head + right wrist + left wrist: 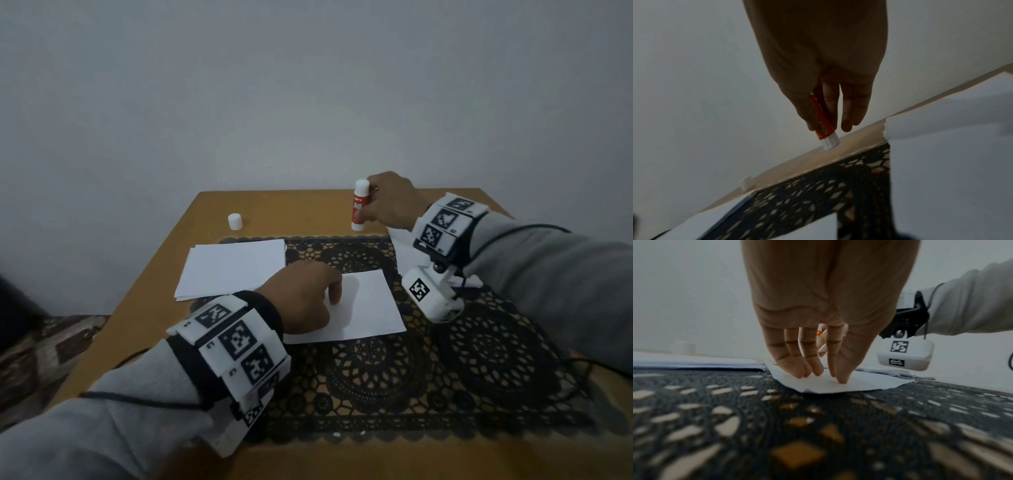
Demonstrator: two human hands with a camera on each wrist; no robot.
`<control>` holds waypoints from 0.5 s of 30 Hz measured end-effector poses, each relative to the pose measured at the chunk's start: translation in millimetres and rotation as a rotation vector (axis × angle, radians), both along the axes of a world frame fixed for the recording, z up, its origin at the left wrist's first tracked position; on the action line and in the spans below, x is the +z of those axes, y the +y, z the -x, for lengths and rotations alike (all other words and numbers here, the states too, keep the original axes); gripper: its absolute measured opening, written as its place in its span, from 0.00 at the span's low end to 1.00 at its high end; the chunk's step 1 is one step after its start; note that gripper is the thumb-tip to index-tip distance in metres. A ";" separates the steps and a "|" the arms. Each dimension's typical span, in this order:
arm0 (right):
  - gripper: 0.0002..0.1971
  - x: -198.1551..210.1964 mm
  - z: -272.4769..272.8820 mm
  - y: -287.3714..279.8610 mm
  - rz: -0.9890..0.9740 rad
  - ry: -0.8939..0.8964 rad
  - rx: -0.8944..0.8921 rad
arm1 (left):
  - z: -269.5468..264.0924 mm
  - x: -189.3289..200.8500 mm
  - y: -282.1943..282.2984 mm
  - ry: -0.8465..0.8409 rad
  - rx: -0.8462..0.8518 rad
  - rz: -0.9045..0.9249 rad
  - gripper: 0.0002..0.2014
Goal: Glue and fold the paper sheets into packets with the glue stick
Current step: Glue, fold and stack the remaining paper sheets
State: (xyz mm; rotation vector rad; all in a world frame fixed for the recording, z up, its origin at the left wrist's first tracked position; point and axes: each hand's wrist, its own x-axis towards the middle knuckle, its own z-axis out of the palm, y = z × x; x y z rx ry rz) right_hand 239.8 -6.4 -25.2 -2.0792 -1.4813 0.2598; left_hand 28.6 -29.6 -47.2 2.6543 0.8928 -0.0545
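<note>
While the left hand (306, 298) is pressing straight fingertips (840, 378) on the thin, limp paper sheet (368, 305) mid-surface, the right hand (390, 202) is gripping the upright glue stick (359, 205) near the surface's far edge: light, rigid, smooth; likely best held mid-barrel. The cap (235, 221) is standing apart.

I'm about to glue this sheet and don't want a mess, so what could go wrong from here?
1. The cap stands apart on the table, far from the glue stick that the right hand holds upright; an uncapped stick may dry out.
2. Only the left hand fingertips press the sheet on the lace mat; strokes could drag or crease it.
3. Glue overshooting the edge might foul the openwork mat.
</note>
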 end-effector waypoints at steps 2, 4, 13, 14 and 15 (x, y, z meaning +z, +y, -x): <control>0.15 -3.7 -1.0 11.3 0.022 -0.061 -0.012 | 0.2 -0.1 -0.9 -0.003 -0.006 0.004 0.11; 0.15 -5.6 -3.0 18.8 0.041 -0.089 -0.017 | 0.0 0.4 -3.2 -0.009 -0.012 -0.006 0.11; 0.19 -10.5 -7.9 24.7 0.074 -0.070 -0.037 | -1.2 2.8 -9.8 -0.029 -0.017 -0.044 0.11; 0.19 -10.5 -8.2 24.5 0.076 -0.065 -0.040 | -1.3 2.7 -9.7 -0.032 -0.020 -0.041 0.11; 0.20 -10.1 -8.2 23.9 0.082 -0.064 -0.043 | -1.1 2.6 -9.4 -0.034 -0.022 -0.040 0.11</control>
